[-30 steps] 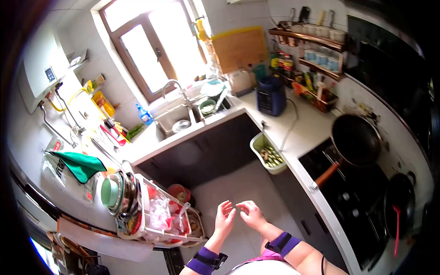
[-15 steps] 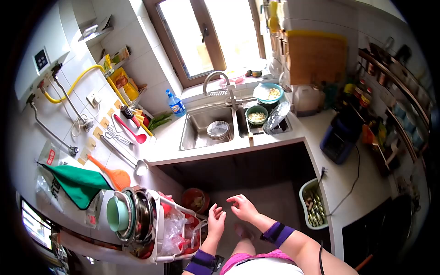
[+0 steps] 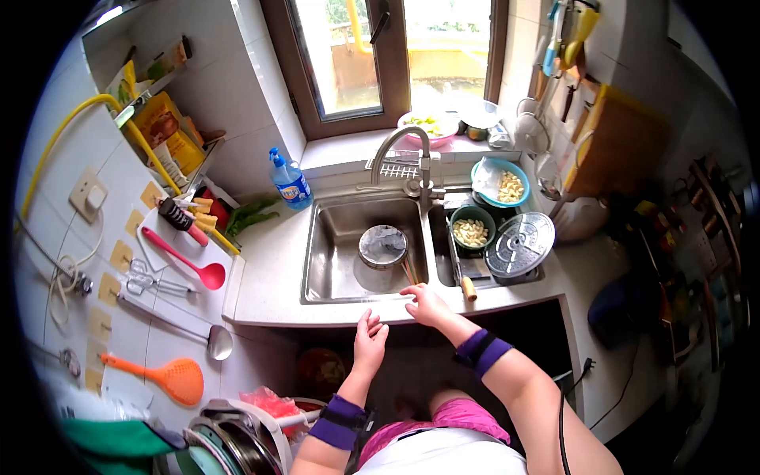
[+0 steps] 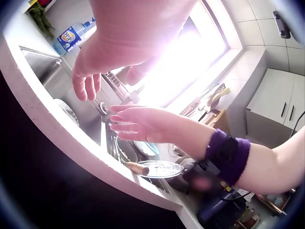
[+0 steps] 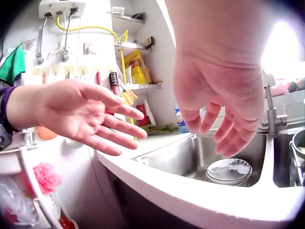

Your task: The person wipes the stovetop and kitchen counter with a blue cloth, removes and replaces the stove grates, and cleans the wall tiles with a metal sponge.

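My left hand [image 3: 370, 344] hangs just short of the counter's front edge, holding nothing, its fingers spread in the right wrist view. The right hand [image 3: 427, 306] is over the counter edge in front of the sink [image 3: 313, 265], also holding nothing, fingers loosely bent. In the left basin sits a round bowl [image 3: 383, 247] with crumpled clear film in it. Chopsticks-like thin sticks [image 3: 409, 271] lean beside it. Right of the tap [image 3: 428, 170], a dark green bowl [image 3: 456, 237] holds pale pieces, next to a perforated metal disc [image 3: 520, 245] and a wooden handle [image 3: 469, 290].
A blue soap bottle [image 3: 293, 186] stands left of the sink. Behind the right basin is a turquoise bowl [image 3: 523, 180] of pale pieces. A red ladle [image 3: 210, 275] and an orange skimmer [image 3: 180, 381] hang on the left wall. Stacked pots [image 3: 237, 435] stand below.
The view has swung toward the sink and come closer to it. Both hands have moved up to the counter's front edge, still empty; the stove has left the view.
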### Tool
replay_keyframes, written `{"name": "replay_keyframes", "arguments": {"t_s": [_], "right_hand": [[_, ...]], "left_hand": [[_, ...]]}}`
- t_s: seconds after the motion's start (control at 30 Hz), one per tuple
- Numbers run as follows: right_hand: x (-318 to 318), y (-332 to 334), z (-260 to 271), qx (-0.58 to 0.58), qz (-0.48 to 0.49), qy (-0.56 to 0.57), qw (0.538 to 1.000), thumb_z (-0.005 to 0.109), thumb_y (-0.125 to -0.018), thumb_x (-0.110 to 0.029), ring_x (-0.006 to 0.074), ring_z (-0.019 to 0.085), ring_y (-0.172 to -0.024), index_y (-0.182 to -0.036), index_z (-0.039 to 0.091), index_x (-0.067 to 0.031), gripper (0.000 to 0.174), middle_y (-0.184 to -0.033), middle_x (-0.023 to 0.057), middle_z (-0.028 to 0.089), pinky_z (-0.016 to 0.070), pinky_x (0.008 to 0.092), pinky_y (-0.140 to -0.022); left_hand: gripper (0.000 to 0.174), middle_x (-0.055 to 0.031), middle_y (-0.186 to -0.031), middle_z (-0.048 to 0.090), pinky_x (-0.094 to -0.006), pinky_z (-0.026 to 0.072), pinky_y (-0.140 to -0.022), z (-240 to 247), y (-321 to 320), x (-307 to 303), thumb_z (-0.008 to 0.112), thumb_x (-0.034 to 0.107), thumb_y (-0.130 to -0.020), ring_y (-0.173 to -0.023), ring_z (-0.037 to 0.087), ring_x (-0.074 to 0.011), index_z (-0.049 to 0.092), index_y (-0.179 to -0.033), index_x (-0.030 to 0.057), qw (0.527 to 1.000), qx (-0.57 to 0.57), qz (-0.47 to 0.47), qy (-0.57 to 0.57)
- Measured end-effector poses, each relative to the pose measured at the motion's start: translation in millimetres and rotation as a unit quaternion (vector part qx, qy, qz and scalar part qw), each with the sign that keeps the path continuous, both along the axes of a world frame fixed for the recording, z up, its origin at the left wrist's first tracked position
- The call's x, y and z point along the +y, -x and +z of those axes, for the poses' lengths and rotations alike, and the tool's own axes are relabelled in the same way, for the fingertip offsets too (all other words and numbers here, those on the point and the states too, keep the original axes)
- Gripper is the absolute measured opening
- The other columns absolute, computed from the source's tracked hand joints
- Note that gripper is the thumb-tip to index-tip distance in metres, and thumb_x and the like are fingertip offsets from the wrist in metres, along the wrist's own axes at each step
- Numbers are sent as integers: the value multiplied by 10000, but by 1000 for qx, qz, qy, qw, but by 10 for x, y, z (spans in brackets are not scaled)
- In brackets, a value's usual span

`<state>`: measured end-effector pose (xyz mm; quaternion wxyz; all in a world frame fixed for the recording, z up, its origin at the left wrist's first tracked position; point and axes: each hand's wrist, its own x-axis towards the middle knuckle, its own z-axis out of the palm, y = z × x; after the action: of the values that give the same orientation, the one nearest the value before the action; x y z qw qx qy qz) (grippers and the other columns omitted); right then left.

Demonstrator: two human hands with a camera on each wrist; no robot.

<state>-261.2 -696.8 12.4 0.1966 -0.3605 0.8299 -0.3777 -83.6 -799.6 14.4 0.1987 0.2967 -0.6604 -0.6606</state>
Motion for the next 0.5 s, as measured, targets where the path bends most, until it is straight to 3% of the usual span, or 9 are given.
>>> {"name": "replay_keyframes", "arguments": {"t_s": [0.03, 0.07, 0.2, 0.37, 0.4, 0.47, 0.5], "right_hand": [[-180, 185, -44, 22, 12, -12, 1000, 656, -804, -169, 286, 654, -989, -1153, 674, -114, 353, -1155, 158, 605, 531, 386, -910], [-363, 384, -90, 10, 24, -59, 998, 664, -810, -199, 345, 620, -1097, -1172, 662, -163, 364, -1217, 148, 601, 503, 421, -957], [-1170, 1206, -541, 44, 80, -141, 986, 617, -800, -130, 343, 608, -1141, -1192, 675, -150, 397, -1215, 147, 632, 491, 412, -981], [-1940, 1983, -1137, 52, 32, -188, 980, 586, -815, -16, 323, 598, -1161, -1187, 689, -192, 424, -1213, 131, 637, 490, 407, -980], [-2037, 2093, -1263, 68, 30, -194, 978, 590, -817, -16, 322, 597, -1160, -1192, 684, -200, 429, -1198, 128, 634, 491, 406, -979], [-2172, 2201, -1500, 103, 23, -169, 980, 535, -929, -148, 323, 561, -1167, -1138, 694, -189, 266, -1218, 101, 601, 504, 431, -958], [-2234, 2227, -1568, 113, 35, -176, 977, 539, -923, -148, 333, 554, -1166, -1143, 689, -190, 269, -1220, 110, 593, 506, 441, -954]], "left_hand": [[620, -180, -1309, 549, -321, 480, -974, -81, 66, -109, 636, 75, -932, -1132, 580, -207, 340, -1469, -9, 1000, 6, 2, 3], [629, -188, -1309, 554, -330, 502, -944, -187, 92, -207, 644, 96, -927, -1117, 594, -221, 344, -1472, 3, 1000, 11, 5, 6], [618, -202, -1344, 526, -344, 494, -958, -181, 164, -610, 621, 68, -933, -1158, 579, -248, 337, -1481, 23, 999, -14, 34, 12], [580, -194, -1356, 520, -350, 484, -978, -56, 222, -1081, 583, 25, -941, -1175, 574, -256, 348, -1472, 19, 991, -85, 100, 8], [579, -195, -1358, 519, -349, 482, -981, -61, 277, -1154, 583, 26, -943, -1179, 573, -255, 347, -1472, 19, 990, -99, 103, 7], [578, -197, -1363, 516, -347, 478, -986, -76, 421, -1284, 581, 28, -946, -1186, 571, -254, 346, -1474, 20, 987, -119, 106, 4], [568, -197, -1374, 510, -347, 472, -992, -97, 507, -1336, 582, 36, -950, -1199, 567, -254, 351, -1469, 18, 987, -115, 109, -6]]}}
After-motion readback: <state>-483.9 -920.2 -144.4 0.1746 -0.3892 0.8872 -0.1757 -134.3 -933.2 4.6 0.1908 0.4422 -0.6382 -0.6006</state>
